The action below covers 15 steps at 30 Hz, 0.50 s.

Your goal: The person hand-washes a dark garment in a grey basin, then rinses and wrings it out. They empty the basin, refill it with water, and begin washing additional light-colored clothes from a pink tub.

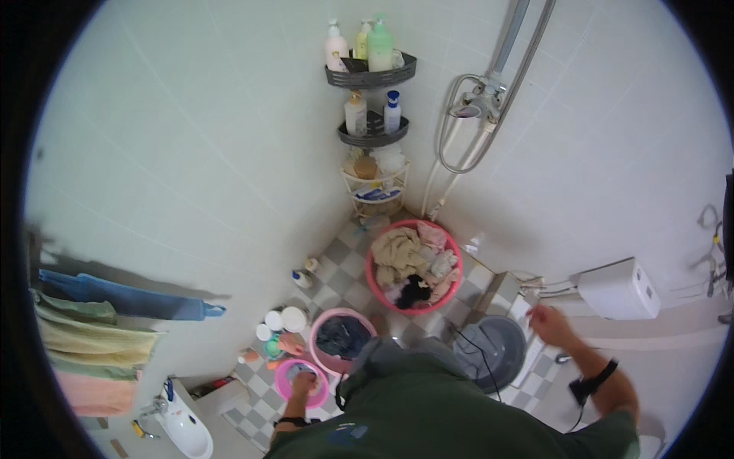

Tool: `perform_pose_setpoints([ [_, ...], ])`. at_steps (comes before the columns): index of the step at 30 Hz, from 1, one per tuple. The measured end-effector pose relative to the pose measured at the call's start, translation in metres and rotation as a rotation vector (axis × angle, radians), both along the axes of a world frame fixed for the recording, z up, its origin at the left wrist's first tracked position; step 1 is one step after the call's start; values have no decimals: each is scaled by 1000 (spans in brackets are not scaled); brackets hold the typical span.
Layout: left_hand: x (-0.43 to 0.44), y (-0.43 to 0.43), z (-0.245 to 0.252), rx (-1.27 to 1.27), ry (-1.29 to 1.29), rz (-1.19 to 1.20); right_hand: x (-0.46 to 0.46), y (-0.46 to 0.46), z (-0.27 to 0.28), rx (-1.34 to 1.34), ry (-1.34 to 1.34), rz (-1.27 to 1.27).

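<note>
My left hand (304,381) reaches down into a small bright pink basin (281,392) at the lower left, at some pale grey-blue cloth (297,370); whether its fingers grip the cloth cannot be told. My right hand (542,324) is lifted beside a grey basin (519,367), somewhat blurred, with its fingers bent and nothing plainly in them. A black cable crosses the grey basin, which holds greyish stuff. Between the hands, a light pink basin (322,363) holds dark cloth (343,337). Farther off, a large red-pink tub (375,291) is full of beige, pink and black clothes (401,252).
Corner shelves (370,78) with pump bottles stand at the back, beside a shower mixer (487,97). A white cistern (622,290) is at right. Towels (103,344) and a washbasin (183,424) are at left. Bottles and white tubs (294,319) stand on the chequered tile floor (338,267).
</note>
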State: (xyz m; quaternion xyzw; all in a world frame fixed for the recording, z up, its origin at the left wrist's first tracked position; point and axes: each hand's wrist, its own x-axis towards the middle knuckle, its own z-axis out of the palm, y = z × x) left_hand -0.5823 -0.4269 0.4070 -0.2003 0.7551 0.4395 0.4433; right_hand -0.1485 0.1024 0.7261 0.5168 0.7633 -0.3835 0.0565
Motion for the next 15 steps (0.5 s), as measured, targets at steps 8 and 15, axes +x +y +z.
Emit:
perform_pose_setpoints([
  [8,15,82,65,162,106,128,94,-114,-93,-327,322,-799],
  [15,68,53,90,8,1,85,112,-103,-125,-430,216,-634],
])
